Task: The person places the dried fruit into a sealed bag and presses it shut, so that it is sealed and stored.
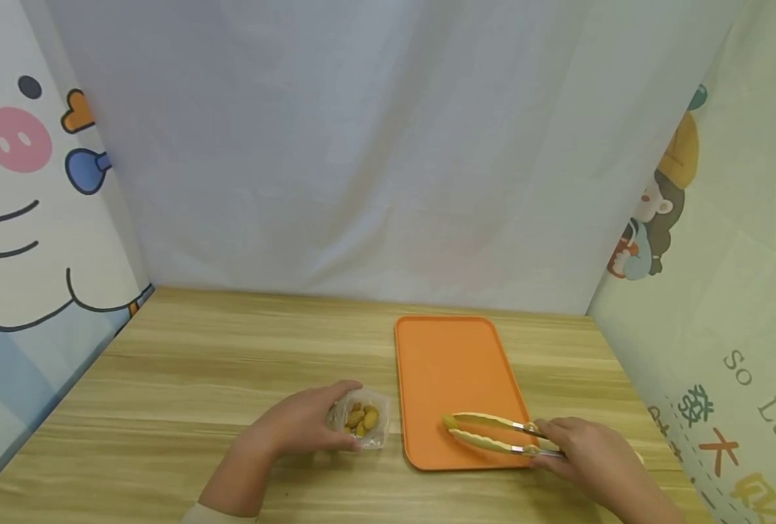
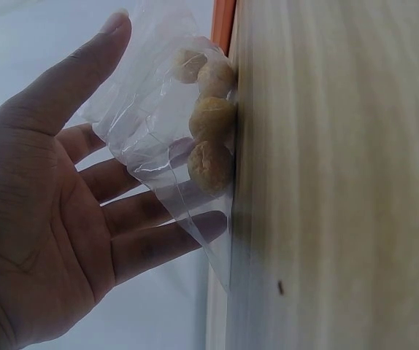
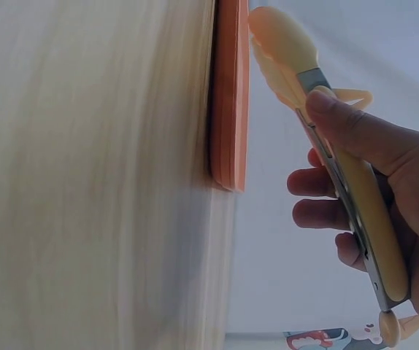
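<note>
Here, hands apart, right around tongs

Closed in at the back by a pale greyish cloth, hanging in soft creases down to the far edge of a table with a yellow-brown wood grain streaked from side to side. Bounded on the left by a white and light-blue wall covering, printed with a large cartoon animal bearing a pink oval. Bounded on the right by a pale green wall covering, carrying a dark-haired cartoon figure, Chinese characters in green, red and yellow, and grey letters reading "So Luc", cut off at the edge. Lit softly, with muted colours
</note>
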The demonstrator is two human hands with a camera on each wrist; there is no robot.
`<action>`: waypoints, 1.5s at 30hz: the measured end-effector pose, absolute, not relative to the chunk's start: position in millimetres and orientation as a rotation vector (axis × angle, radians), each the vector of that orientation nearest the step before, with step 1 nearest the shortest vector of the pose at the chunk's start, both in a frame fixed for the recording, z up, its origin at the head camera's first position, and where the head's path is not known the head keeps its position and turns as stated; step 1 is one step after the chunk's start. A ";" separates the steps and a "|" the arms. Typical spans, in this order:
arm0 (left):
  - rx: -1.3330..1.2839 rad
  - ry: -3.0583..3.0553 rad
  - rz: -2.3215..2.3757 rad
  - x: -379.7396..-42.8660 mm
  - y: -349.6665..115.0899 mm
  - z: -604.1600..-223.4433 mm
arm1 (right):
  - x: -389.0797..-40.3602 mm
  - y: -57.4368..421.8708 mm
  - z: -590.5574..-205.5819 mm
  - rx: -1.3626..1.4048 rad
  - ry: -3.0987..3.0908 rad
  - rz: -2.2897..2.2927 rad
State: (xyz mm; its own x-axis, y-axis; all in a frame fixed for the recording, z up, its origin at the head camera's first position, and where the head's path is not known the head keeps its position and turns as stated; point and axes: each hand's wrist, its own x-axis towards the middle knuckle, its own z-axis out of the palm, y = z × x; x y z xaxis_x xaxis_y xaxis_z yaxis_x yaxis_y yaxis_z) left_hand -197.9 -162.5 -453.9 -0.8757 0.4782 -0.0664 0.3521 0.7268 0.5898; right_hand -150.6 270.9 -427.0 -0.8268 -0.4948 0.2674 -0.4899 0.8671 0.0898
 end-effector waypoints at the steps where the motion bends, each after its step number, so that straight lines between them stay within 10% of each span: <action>1: 0.663 2.720 0.863 -197.8 -162.6 -454.0 | -150.9 270.7 -427.5 0.746 -2.754 -0.024; 45: 0.651 2.738 0.860 -200.8 -161.7 -460.3 | -178.1 221.3 -429.9 1.063 -2.332 0.137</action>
State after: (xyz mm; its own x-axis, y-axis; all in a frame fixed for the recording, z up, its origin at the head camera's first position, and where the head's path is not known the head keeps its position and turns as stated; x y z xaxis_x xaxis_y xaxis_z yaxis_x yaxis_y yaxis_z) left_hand -200.8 -161.7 -460.3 -0.8832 0.4656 -0.0560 0.3500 0.7340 0.5820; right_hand -178.1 221.3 -429.9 -0.5238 -0.6630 0.5348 -0.7212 0.6793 0.1357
